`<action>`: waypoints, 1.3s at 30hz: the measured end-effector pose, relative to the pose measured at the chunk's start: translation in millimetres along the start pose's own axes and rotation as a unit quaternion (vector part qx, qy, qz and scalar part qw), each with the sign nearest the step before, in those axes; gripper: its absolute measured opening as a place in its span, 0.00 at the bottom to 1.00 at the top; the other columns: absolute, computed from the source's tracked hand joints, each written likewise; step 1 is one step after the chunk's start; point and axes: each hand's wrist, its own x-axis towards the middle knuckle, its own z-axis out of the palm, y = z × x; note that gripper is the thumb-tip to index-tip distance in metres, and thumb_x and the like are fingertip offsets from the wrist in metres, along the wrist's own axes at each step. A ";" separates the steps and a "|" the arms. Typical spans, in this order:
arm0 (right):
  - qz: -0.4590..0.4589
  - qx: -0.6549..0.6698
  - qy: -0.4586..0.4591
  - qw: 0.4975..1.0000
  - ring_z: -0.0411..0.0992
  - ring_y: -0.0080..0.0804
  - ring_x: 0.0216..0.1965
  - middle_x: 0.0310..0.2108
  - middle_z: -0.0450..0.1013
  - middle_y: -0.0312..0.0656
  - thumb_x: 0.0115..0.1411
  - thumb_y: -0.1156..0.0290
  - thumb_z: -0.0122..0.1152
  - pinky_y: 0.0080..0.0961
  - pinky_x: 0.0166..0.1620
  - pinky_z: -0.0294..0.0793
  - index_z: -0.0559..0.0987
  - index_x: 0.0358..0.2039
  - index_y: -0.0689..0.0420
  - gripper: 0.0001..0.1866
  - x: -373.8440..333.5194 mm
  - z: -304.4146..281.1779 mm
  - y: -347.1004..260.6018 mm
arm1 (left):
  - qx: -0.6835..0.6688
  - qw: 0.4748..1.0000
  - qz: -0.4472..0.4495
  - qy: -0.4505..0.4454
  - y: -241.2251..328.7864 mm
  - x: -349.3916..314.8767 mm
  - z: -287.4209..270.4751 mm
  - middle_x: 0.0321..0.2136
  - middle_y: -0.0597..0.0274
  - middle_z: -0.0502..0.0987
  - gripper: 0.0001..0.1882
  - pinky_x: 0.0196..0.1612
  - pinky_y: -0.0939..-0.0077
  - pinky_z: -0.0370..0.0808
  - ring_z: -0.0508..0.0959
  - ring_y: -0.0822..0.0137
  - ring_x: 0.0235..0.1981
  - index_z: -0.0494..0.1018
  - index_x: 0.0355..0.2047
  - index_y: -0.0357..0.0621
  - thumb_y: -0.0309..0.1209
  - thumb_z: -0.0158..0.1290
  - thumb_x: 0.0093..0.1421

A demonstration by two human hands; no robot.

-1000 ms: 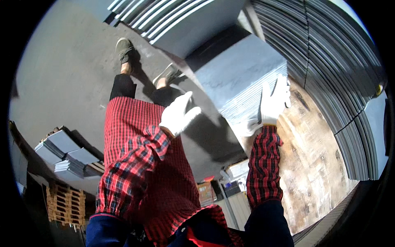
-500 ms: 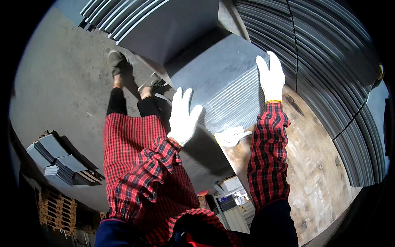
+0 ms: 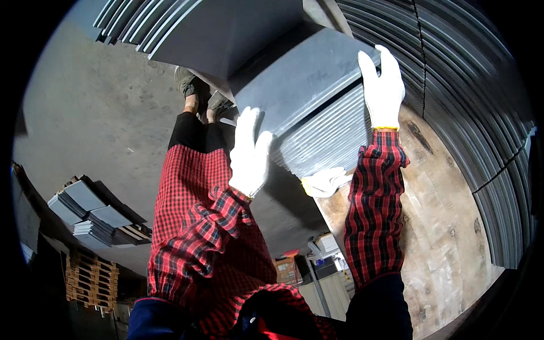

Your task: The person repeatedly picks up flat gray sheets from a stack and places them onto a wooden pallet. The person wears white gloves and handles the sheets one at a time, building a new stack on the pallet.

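White knitted gloves cover both my hands. My left hand [image 3: 249, 153] is at the left edge of a flat grey panel [image 3: 300, 79], its fingers along the side and its thumb apart. My right hand [image 3: 382, 88] grips the panel's right corner, thumb and fingers spread around it. Held between the two, this top panel is tilted up from a stack of grey panels [image 3: 326, 136], with a dark gap under its near edge. Only the layered edges of that stack show. A loose white glove [image 3: 326, 182] lies on the wooden board against the stack's near side.
A wooden board [image 3: 436, 226] carries the stack. Long rows of upright grey panels [image 3: 470, 96], tied with dark strapping, stand at the right. More panels [image 3: 226, 34] lean at the top. On the floor at left are small panel piles [image 3: 93, 212] and wooden pallets [image 3: 90, 280].
The top panel has come up off the stack and shifted away from me, opening a dark gap. Both hands have moved slightly upward with it. My feet appear closer together.
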 end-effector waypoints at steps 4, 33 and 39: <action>0.027 0.030 -0.005 0.999 0.70 0.51 0.56 0.54 0.72 0.53 0.63 0.45 0.57 0.43 0.57 0.69 0.71 0.59 0.57 0.33 13.2 -1.4 -18.6 | -0.120 0.982 -0.145 -0.013 15.0 11.2 -12.7 0.64 0.44 0.63 0.29 0.66 0.61 0.63 0.66 0.49 0.65 0.61 0.65 0.42 0.35 0.51 0.66; -0.014 -0.003 0.091 0.996 0.69 0.50 0.47 0.43 0.73 0.51 0.69 0.64 0.49 0.44 0.53 0.66 0.74 0.57 0.56 0.19 -17.6 30.9 -11.4 | 0.027 0.995 -0.099 0.017 18.1 57.6 -80.0 0.51 0.48 0.76 0.20 0.56 0.65 0.71 0.77 0.52 0.52 0.71 0.55 0.42 0.38 0.48 0.67; 0.005 -0.006 0.141 0.990 0.72 0.46 0.48 0.46 0.73 0.51 0.72 0.62 0.43 0.38 0.55 0.68 0.75 0.56 0.57 0.20 -17.4 40.8 -16.2 | -0.050 0.981 -0.150 0.110 -5.0 100.7 -102.2 0.39 0.55 0.79 0.21 0.48 0.72 0.73 0.78 0.65 0.40 0.76 0.47 0.41 0.46 0.51 0.67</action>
